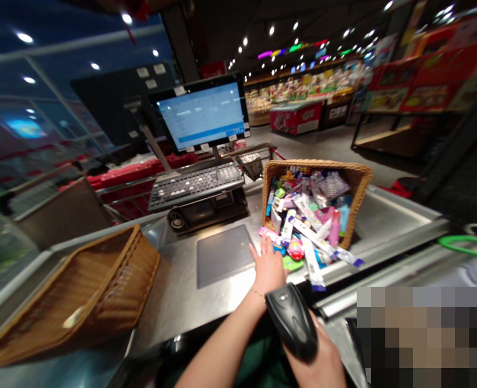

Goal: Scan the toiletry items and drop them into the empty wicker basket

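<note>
My left hand (pixel 267 265) reaches forward over the steel checkout counter (pixel 182 302), its fingers resting on small packaged items (pixel 290 249) that spill from a tipped wicker basket (pixel 357 180). The fingers are bent down on the items; whether they grip one is unclear. My right hand (pixel 323 364) is low at the frame's bottom, wrapped around a black handheld barcode scanner (pixel 292 319) that points up and forward. The basket is full of several colourful tubes and packets.
An empty wicker basket (pixel 81 285) lies tilted at the left. A grey scan pad (pixel 223 254) sits in the counter. Behind it stand a keyboard (pixel 194 185) and a lit screen (pixel 202 114). Red shopping trolleys (pixel 133 172) and store shelves are beyond.
</note>
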A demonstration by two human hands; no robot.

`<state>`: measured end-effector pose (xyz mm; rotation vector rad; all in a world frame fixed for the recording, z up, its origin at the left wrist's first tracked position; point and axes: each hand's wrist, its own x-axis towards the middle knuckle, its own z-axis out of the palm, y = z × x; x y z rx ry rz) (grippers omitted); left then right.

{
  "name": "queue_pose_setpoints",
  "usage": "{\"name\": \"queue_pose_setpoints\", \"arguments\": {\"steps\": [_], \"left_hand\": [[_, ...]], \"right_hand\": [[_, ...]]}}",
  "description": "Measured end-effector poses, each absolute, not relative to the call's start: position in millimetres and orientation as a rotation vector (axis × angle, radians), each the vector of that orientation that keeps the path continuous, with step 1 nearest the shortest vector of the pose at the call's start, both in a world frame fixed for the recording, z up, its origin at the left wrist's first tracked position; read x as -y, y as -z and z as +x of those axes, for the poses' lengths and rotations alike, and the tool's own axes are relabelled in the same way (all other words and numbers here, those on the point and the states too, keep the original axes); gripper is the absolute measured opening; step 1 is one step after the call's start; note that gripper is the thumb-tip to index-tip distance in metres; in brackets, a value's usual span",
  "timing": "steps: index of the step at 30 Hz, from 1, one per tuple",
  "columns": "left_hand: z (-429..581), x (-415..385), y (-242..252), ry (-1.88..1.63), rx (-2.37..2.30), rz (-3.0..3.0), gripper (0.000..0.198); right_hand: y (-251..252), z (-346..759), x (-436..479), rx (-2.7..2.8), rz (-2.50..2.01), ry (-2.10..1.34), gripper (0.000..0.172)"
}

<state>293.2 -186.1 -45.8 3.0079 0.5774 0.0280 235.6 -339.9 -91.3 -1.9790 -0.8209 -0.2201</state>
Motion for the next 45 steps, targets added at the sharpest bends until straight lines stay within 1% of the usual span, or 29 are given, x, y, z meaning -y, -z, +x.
{"name": "queue_pose_setpoints", "arguments": {"steps": [6, 11, 18, 24, 29, 30, 34, 41, 45], "left_hand": [[297.4, 188.3, 54.4, 0.027, -0.596, 2.986, 0.043], [297.5, 187.3, 62.5, 0.02, -0.602, 2.958, 0.046], [308.7, 187.6, 85.9, 0.066, -0.664, 2.923, 0.05], [316.4, 190.3, 101.6, -0.015, -0.795, 2.852, 0.061], [316.3, 191.5, 106.1, -0.089, -0.814, 2.814, 0.063], [315.6, 191.7, 105.8, -0.108, -0.816, 2.809, 0.061], [310.4, 190.8, 104.2, -0.198, -0.807, 2.798, 0.043], [300.2, 184.0, 106.4, -0.279, -0.728, 2.783, 0.042], [292.4, 183.7, 106.5, -0.37, -0.723, 2.742, 0.032]], "right_hand": [[93.3, 230.9, 334.5, 0.595, -1.917, 0.164, 0.041], [96.0, 236.6, 337.4, 0.723, -1.973, 0.272, 0.038], [95.0, 243.7, 339.8, 0.843, -2.009, 0.391, 0.036], [99.4, 239.5, 337.5, 0.756, -1.991, 0.355, 0.035], [103.5, 238.1, 335.8, 0.742, -1.972, 0.305, 0.036], [103.4, 237.7, 335.8, 0.74, -1.971, 0.304, 0.036], [99.8, 236.6, 336.9, 0.719, -1.984, 0.308, 0.034], [94.3, 242.0, 340.6, 0.854, -1.987, 0.32, 0.036], [94.8, 242.0, 340.1, 0.846, -1.983, 0.309, 0.036]]}}
